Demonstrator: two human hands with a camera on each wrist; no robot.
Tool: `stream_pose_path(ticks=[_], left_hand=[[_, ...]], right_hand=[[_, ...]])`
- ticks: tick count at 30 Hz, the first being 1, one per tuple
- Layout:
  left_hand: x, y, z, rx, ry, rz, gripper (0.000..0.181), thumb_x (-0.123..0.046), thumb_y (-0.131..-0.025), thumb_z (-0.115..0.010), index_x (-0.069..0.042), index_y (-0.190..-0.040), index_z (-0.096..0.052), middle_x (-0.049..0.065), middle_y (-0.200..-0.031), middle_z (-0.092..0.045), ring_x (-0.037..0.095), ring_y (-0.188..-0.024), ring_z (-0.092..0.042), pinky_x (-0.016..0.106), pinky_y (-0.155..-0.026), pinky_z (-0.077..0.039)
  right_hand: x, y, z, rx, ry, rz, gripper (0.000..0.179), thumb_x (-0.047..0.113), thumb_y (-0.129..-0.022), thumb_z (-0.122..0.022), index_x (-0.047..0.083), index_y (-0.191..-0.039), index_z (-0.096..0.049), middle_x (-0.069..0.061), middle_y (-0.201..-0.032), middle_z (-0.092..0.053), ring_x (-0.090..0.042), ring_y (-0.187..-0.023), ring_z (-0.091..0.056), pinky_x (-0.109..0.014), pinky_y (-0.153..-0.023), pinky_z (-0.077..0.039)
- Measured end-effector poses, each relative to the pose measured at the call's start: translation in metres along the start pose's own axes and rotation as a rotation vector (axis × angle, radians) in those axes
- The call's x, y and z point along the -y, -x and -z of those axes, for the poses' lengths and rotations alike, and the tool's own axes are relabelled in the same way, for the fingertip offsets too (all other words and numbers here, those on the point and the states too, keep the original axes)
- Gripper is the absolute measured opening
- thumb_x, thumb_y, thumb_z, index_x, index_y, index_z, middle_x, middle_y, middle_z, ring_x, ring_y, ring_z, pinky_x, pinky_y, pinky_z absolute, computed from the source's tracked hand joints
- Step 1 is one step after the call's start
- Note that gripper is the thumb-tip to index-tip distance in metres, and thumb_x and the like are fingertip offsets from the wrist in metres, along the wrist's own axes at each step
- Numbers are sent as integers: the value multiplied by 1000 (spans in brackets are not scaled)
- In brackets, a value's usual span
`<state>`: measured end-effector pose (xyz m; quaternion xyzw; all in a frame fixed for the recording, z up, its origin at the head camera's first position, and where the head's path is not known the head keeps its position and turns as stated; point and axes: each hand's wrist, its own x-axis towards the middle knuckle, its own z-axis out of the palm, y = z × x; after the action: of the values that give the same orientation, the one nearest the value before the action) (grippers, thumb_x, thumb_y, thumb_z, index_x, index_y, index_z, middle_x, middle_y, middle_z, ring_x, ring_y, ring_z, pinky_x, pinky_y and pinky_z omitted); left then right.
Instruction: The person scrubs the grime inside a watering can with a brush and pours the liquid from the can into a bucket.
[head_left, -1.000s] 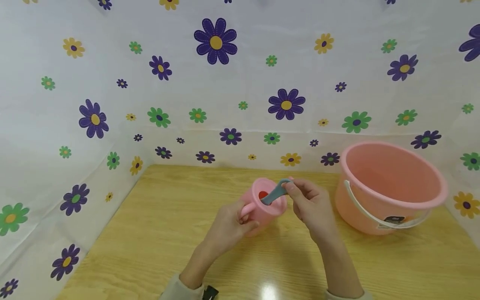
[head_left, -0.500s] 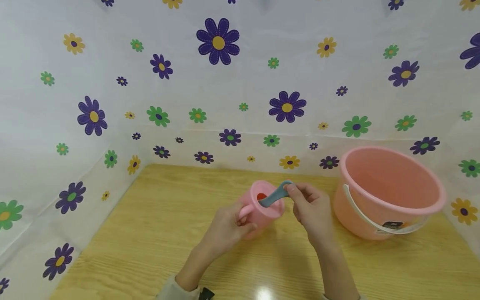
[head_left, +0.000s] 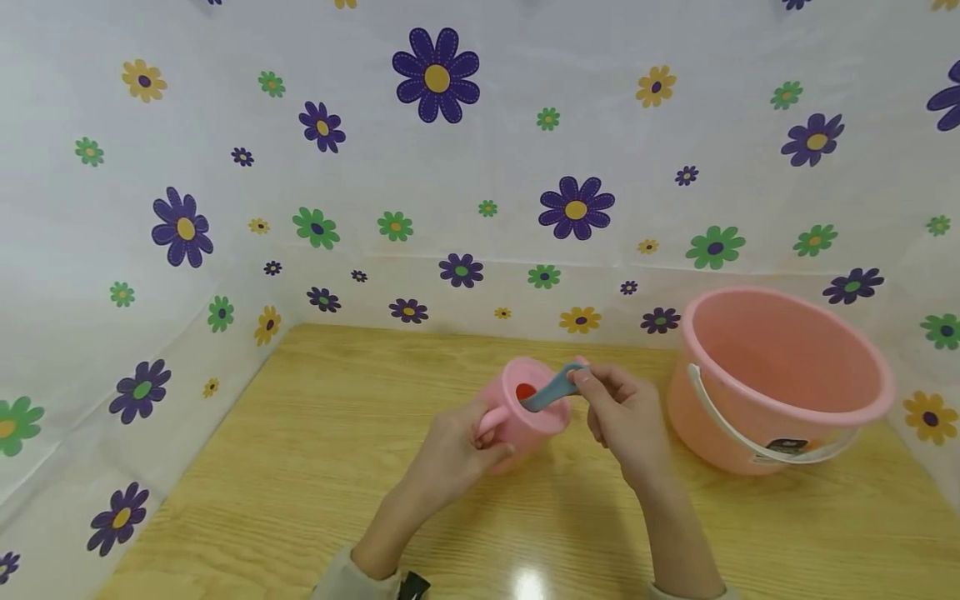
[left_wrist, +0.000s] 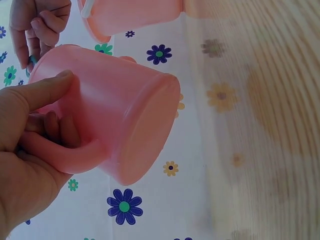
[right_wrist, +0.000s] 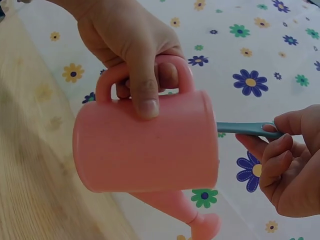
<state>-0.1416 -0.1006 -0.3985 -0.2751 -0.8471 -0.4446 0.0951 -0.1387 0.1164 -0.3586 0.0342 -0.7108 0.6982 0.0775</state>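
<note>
A white cloth (head_left: 480, 150) printed with purple, green and yellow flowers rises behind the far edge of the wood-grained table (head_left: 337, 400) and along its sides. Toward the far right corner stands a pink bucket (head_left: 708, 429), upright, its white handle (head_left: 705, 406) slanting down across the front. Next in size comes a pink watering can (right_wrist: 150, 150), tilted, its base lifted off the wood, well in from the far edge and to the left of the bucket. The left grip (head_left: 450, 458) clasps it, fingers curled through the loop handle (left_wrist: 75, 157) and thumb pressed against the wall. The right grip (head_left: 626, 417) pinches the end of a blue-grey spoon (head_left: 555, 387) between thumb and finger; the other end dips into the can's opening. Smallest is something red (head_left: 525, 390) inside that opening (too hidden to name), showing just beside the spoon.
</note>
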Motion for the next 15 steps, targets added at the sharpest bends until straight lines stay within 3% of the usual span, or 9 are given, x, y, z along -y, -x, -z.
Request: stream_pose_path(ticks=[2,9,15], left_hand=[[0,0,0,1,-3,1,39,0,-76,-83,-12,-75,-46,-6,-69,-42,10,-67,-48,22,-60,-43],[0,1,1,-5,-9,-3,38,-1,-77,-83,-12,-76,-47,-6,-70,-43,9,-66,-46,21,-59,-42],[-1,0,2,-7,-23,-7,39,-1,-76,-83,-13,-75,-46,-6,-69,-42,9,-66,-47,21,-59,-42]], right_hand=[[0,0,2,-4,-1,10,22,15,-100,-59,-4,-106,-68,1,-76,-64,-8,-44,-36,-21,-43,-28],[1,0,-1,69,4,-34,24,17,-100,-61,-5,-109,-68,-8,-105,-69,-9,-44,-36,-20,-44,-28],[7,4,5,17,19,29,24,16,-101,-59,-5,-108,-68,-6,-104,-72,-10,-44,-37,-21,-43,-29]])
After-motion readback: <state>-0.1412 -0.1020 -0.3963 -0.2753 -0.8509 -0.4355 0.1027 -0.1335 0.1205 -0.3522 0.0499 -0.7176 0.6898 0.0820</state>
